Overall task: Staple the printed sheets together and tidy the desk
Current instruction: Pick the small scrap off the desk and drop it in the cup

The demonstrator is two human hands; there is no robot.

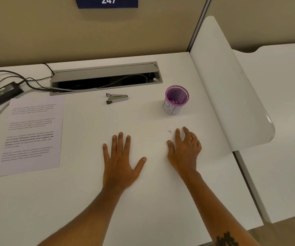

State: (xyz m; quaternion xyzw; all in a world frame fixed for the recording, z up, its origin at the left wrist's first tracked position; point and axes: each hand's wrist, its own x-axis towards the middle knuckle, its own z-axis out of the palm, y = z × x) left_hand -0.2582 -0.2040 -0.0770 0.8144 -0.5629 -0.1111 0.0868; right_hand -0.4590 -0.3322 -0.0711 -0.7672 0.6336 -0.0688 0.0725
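The printed sheets lie flat on the left side of the white desk, text facing up. A small metal stapler rests near the back, in front of the cable tray. My left hand lies flat on the desk with fingers spread and holds nothing. My right hand rests on the desk to its right, fingers loosely curled and apart, also holding nothing. A tiny dark speck lies just beyond its fingertips.
A purple mesh pen cup stands at the back right. An open grey cable tray runs along the back edge. A black power adapter with cables sits at the far left. A white divider panel borders the desk's right side.
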